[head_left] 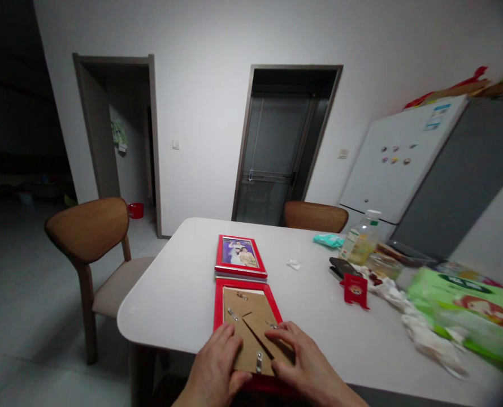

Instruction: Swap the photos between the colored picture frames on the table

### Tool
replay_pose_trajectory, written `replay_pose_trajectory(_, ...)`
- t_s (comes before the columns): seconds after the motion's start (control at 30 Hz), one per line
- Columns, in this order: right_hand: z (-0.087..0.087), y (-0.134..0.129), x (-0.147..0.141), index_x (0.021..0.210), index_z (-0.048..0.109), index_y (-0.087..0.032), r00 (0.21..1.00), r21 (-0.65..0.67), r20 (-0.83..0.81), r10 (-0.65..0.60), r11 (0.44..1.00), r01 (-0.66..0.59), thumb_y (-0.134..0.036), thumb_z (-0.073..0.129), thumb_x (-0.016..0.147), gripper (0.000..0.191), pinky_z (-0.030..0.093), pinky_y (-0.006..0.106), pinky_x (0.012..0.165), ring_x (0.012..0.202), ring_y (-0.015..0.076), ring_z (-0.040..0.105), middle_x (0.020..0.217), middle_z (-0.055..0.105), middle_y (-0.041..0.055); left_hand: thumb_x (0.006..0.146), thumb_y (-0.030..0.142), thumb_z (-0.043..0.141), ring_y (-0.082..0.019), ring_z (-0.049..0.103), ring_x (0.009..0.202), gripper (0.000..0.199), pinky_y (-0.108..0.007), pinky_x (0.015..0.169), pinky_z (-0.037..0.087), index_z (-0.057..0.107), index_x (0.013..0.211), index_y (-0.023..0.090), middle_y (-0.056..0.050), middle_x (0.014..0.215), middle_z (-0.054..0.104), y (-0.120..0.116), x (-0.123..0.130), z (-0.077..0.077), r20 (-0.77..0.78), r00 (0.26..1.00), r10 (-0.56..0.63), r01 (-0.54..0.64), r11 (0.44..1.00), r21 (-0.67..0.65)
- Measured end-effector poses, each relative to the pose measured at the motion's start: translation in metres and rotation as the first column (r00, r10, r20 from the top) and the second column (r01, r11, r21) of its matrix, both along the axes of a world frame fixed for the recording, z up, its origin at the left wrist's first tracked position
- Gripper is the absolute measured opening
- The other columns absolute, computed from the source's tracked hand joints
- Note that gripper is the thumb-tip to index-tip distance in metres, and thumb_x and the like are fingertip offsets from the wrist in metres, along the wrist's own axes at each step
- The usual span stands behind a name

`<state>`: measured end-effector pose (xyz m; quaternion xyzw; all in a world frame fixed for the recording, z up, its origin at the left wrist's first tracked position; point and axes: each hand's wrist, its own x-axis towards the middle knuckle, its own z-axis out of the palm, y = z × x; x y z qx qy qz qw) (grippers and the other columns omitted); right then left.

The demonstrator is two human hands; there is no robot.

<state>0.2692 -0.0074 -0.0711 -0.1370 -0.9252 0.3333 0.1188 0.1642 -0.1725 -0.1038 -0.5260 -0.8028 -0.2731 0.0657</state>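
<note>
A red picture frame (pixel 220 305) lies face down at the table's near edge, its brown backing board (pixel 251 333) upward. Several small metal clips (pixel 259 362) sit around the board, and a dark slot with a strut outline cuts across it. My left hand (pixel 217 362) grips the frame's left side, with its fingers on the board's edge and its thumb at the bottom. On the right side, my right hand (pixel 304 359) holds the frame with bent fingers, the index finger close to a clip. Just beyond lies another red picture frame (pixel 239 252), face up with a photo of people, apparently stacked on another.
Along the white table's (pixel 170 282) right side are a plastic bottle (pixel 361 240), a dark phone-like object (pixel 343 267), a red packet (pixel 355 290), crumpled tissue and a green tissue pack (pixel 463 308). Wooden chairs (pixel 90 229) stand left and behind.
</note>
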Motion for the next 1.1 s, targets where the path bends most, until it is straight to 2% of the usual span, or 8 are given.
replay_pose_trajectory(0.23,-0.02,0.004,-0.011,0.094,0.06,-0.019,0.999,0.092,-0.05,0.004,0.996,0.001,-0.018,0.045,0.06,0.037,0.036,0.029,0.086,0.095,0.0192,0.047,0.098,0.052,0.0072,0.063,0.019,0.065,-0.027,0.043,0.111,0.037,-0.042,0.093,0.036,0.057,0.098,0.014,-0.016,0.119,0.049,0.009,-0.001,0.01,0.076,0.993,0.088,-0.076,0.985,-0.153)
replay_pose_trajectory(0.37,-0.023,0.006,-0.009,0.095,0.06,-0.018,0.999,0.126,-0.044,-0.032,0.991,0.037,-0.02,0.046,0.06,0.037,0.034,0.03,0.088,0.097,0.0199,0.046,0.101,0.051,0.0087,0.067,0.018,0.06,-0.026,0.039,0.115,0.035,-0.043,0.097,0.031,0.056,0.1,0.011,-0.016,0.122,0.046,0.008,-0.002,0.013,0.15,0.986,0.074,-0.041,0.977,-0.212)
replay_pose_trajectory(0.53,-0.023,0.006,-0.01,0.09,0.062,-0.019,0.999,0.146,-0.014,-0.048,0.988,0.05,-0.019,0.046,0.059,0.034,0.037,0.028,0.082,0.089,0.0187,0.049,0.093,0.052,0.0072,0.07,0.018,0.055,-0.024,0.036,0.117,0.032,-0.044,0.097,0.027,0.055,0.101,0.016,-0.01,0.122,0.047,0.008,0.0,0.015,0.203,0.976,0.081,-0.034,0.973,-0.227)
replay_pose_trajectory(0.63,-0.028,0.003,-0.015,0.089,0.062,-0.019,0.998,0.206,-0.028,-0.064,0.976,0.069,-0.018,0.046,0.06,0.033,0.038,0.03,0.079,0.087,0.0192,0.049,0.091,0.052,0.0076,0.071,0.02,0.055,-0.023,0.036,0.117,0.031,-0.045,0.098,0.024,0.054,0.102,0.018,-0.008,0.121,0.049,0.005,0.001,0.015,0.226,0.973,0.044,0.006,0.976,-0.216)
replay_pose_trajectory(0.77,-0.034,0.003,-0.016,0.094,0.06,-0.02,0.996,0.282,-0.054,-0.069,0.956,0.081,-0.018,0.048,0.061,0.035,0.037,0.032,0.078,0.087,0.02,0.047,0.091,0.051,0.008,0.06,0.033,0.068,-0.025,0.034,0.118,0.044,-0.045,0.099,0.021,0.055,0.099,0.016,-0.011,0.125,0.044,0.001,0.002,0.012,0.248,0.969,-0.013,0.069,0.973,-0.219)
replay_pose_trajectory(0.83,-0.035,0.003,-0.015,0.094,0.06,-0.02,0.996,0.311,-0.063,-0.06,0.947,0.077,-0.019,0.05,0.062,0.034,0.037,0.033,0.079,0.09,0.0208,0.046,0.094,0.051,0.0081,0.055,0.034,0.071,-0.025,0.034,0.118,0.043,-0.042,0.099,0.022,0.057,0.092,0.016,-0.011,0.125,0.044,0.001,0.002,0.011,0.248,0.969,-0.009,0.064,0.974,-0.215)
replay_pose_trajectory(0.93,-0.031,0.002,-0.013,0.093,0.06,-0.024,0.998,0.358,-0.064,0.001,0.933,0.022,-0.021,0.05,0.067,0.028,0.035,0.034,0.08,0.094,0.0211,0.043,0.098,0.05,0.0067,0.055,0.033,0.071,-0.023,0.036,0.116,0.036,-0.039,0.099,0.023,0.058,0.084,0.018,-0.008,0.124,0.045,0.001,0.0,0.009,0.25,0.968,-0.002,0.055,0.978,-0.203)
replay_pose_trajectory(1.1,-0.017,-0.009,-0.005,0.088,0.06,-0.029,0.972,0.402,-0.01,0.236,0.891,-0.212,-0.027,0.041,0.078,0.021,0.031,0.035,0.085,0.098,0.0187,0.04,0.103,0.049,0.0031,0.058,0.037,0.067,-0.023,0.038,0.115,0.034,-0.04,0.099,0.023,0.058,0.084,0.018,-0.008,0.124,0.046,0.002,0.0,0.008,0.254,0.967,0.001,0.052,0.978,-0.202)
